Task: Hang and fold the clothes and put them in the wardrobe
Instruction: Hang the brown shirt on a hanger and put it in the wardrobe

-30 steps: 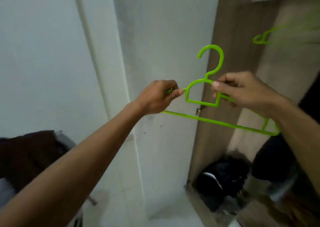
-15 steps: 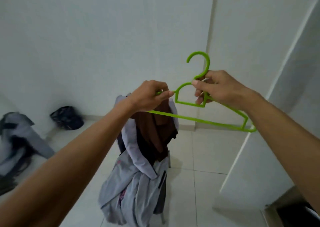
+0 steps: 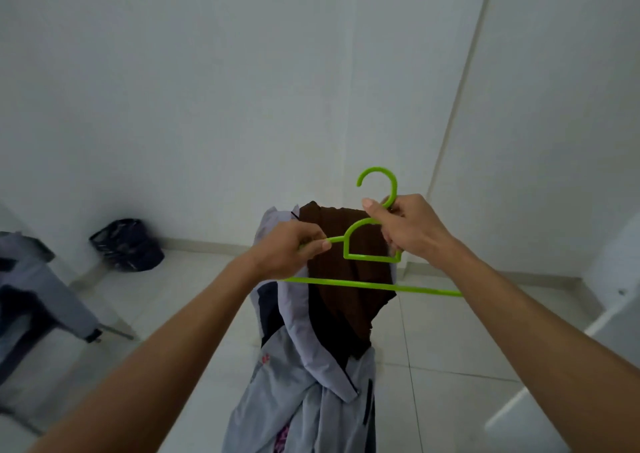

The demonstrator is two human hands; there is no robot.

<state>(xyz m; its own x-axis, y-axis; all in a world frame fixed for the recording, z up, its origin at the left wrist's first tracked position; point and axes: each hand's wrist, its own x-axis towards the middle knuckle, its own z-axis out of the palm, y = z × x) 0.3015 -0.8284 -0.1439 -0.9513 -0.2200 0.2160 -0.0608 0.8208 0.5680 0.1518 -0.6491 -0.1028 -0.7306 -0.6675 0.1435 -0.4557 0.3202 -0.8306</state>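
Head view.

Item 1: bright green thin plastic clothes hanger [image 3: 372, 257], with open hook at top, half-round inner frame and long straight lower bar. Held up at chest level in front of the person, hook uppermost, lower bar nearly level. Judged light, fairly rigid along the bar but likely to flex at the thin shoulders; smooth and possibly slippery. Best held at the neck under the hook, where it is stoutest.

Item 2: left hand [image 3: 289, 250]. Fingers curled, thumb and forefinger pinching the hanger's left shoulder arm near the inner frame.

Item 3: right hand [image 3: 407, 231]. Fingers wrapped round the neck just below the hook, thumb laid along the top.

Item 4: dark brown soft cloth garment [image 3: 346, 300], draped over the top of an upright support, probably a chair back, which is hidden; directly behind and below the hanger. Judged limp and light; it should be lifted at the collar or shoulders so that it opens for the hanger.

Item 5: pale grey-lilac jacket [image 3: 298, 393] with dark lining, hanging under and around the brown garment down towards the white tiled floor [image 3: 450, 348]. Judged soft, somewhat heavier, perhaps slick-surfaced.

Item 6: grey clothing heap [image 3: 31, 290], at left edge on a low support.

Item 7: black crumpled bag [image 3: 126, 245], on the floor against the white wall [image 3: 173, 89].

The wardrobe is not in view.
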